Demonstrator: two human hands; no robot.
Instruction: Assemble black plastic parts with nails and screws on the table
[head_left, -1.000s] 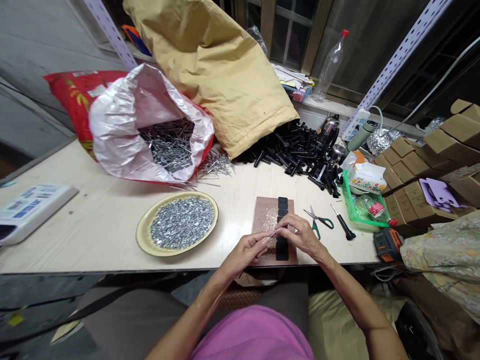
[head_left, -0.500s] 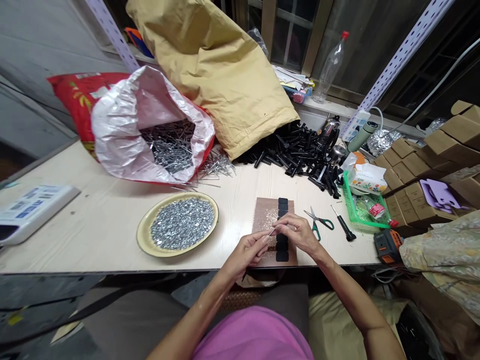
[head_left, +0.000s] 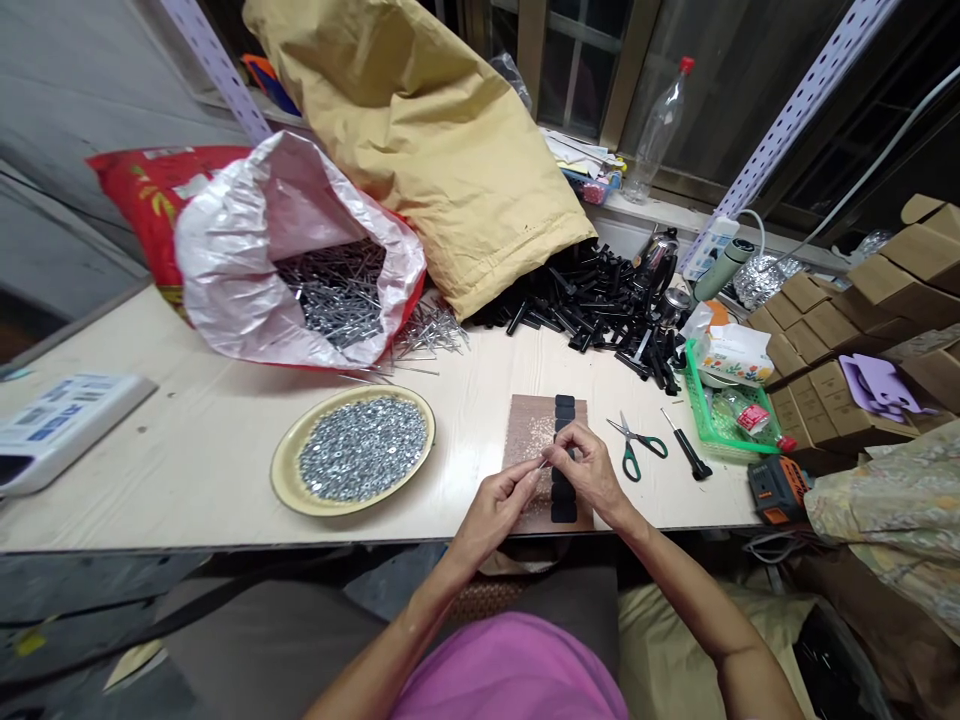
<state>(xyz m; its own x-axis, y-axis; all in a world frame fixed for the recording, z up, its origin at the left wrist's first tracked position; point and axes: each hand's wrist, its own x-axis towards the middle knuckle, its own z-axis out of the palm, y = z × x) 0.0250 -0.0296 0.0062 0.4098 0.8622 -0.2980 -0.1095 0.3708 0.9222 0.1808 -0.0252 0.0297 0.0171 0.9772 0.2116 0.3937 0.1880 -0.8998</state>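
Observation:
My left hand [head_left: 502, 508] and my right hand [head_left: 589, 468] meet fingertip to fingertip over a brown board [head_left: 529, 425]. Both are closed in a pinch on what looks like a thin metal pin [head_left: 544, 462], mostly covered by the fingers. Down the board's right side runs a row of black rounded pads [head_left: 564, 492], partly hidden behind my right hand. To the left stands a cream dish [head_left: 282, 480] full of small metal washers [head_left: 364, 448]. Scissors with green handles [head_left: 636, 447] lie open to the right, beside a black-handled tool [head_left: 686, 445].
Behind the dish, a red and white sack [head_left: 225, 270] spills metal pins [head_left: 427, 335]. A tan bag [head_left: 450, 150] leans over a heap of black parts [head_left: 592, 300]. A green basket [head_left: 701, 430], cardboard boxes [head_left: 825, 395] and a cordless tool [head_left: 778, 490] stand right. A white device [head_left: 82, 420] lies left.
My right hand has turned and its fingers have curled in more around the pin. My left fingers have straightened slightly. Both hands stay over the board.

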